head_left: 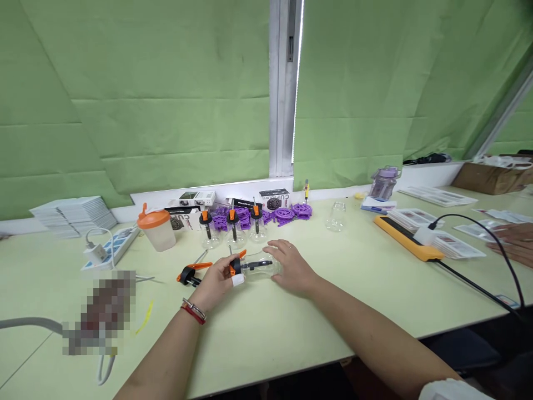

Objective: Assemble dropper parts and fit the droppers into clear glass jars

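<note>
A clear glass bottle [265, 268] lies on its side between my hands, just above or on the table. My left hand [215, 284] is closed around its black-and-orange cap [236, 265], with white wrapping on one finger. The bottle's wide base is gripped by my right hand [295, 270]. A dark stem runs from the cap inside the glass. Left of my left hand lies a loose black-and-orange cap [189, 276]. Behind stand three similar capped bottles [235, 236], upright. Farther right is an uncapped glass bottle [336, 218].
Purple plastic parts [287, 215] and small boxes line the wall. An orange-lidded cup [157, 229] and a white power strip [114, 247] stand left. On the right are a yellow power strip [406, 239], a purple bottle [385, 182] and another person's hands [514, 244].
</note>
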The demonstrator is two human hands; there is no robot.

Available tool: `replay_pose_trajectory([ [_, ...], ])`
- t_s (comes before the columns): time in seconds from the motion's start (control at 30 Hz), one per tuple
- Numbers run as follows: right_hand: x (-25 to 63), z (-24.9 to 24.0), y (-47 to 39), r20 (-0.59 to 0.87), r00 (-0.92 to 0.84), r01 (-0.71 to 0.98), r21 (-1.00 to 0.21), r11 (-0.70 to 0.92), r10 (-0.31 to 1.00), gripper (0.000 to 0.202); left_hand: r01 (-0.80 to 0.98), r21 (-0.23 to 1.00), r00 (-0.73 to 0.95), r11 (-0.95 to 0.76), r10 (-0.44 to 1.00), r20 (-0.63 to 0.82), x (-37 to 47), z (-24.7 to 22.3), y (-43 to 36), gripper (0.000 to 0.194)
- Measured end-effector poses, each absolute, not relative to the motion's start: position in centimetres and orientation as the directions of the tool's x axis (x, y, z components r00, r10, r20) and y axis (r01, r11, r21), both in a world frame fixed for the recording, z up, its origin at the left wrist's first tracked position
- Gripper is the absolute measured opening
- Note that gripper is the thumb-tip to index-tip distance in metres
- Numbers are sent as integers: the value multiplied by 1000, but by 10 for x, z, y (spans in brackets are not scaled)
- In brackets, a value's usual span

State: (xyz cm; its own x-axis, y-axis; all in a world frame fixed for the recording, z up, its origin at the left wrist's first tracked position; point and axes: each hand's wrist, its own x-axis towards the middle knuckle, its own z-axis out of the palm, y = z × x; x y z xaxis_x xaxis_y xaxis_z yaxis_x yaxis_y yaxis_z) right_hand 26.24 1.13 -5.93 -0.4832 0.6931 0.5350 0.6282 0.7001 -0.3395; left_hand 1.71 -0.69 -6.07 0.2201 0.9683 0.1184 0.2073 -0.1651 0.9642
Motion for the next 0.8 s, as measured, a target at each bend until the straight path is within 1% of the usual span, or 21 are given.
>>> replay_pose_trajectory([
  [0.1, 265, -59, 12, 532, -482, 627, -346, 698, 696, 71, 213, 964, 244, -160, 964, 106, 17, -57, -10, 70],
  [0.23, 266, -56, 10, 531, -480, 594, -389, 704, 698, 72, 214, 963, 246, -163, 963, 108, 16, -55, -10, 61],
  [0.33, 268, -52, 5, 497, -450, 533, -517, 670, 742, 79, 187, 970, 223, -153, 969, 110, 17, -54, -10, 56],
  [0.43, 271, -51, 1, 413, -394, 461, -684, 565, 821, 85, 172, 978, 193, -117, 978, 83, 19, -49, -12, 57],
  [0.5, 273, -52, 2, 372, -367, 421, -751, 509, 852, 85, 173, 979, 182, -104, 981, 72, 21, -46, -14, 59],
  [0.67, 277, -56, 12, 364, -371, 335, -806, 489, 854, 77, 217, 968, 175, -126, 981, 88, 24, -40, -18, 62],
  [0.8, 279, -59, 18, 328, -383, 300, -840, 453, 863, 79, 274, 949, 179, -156, 978, 109, 25, -36, -20, 59],
])
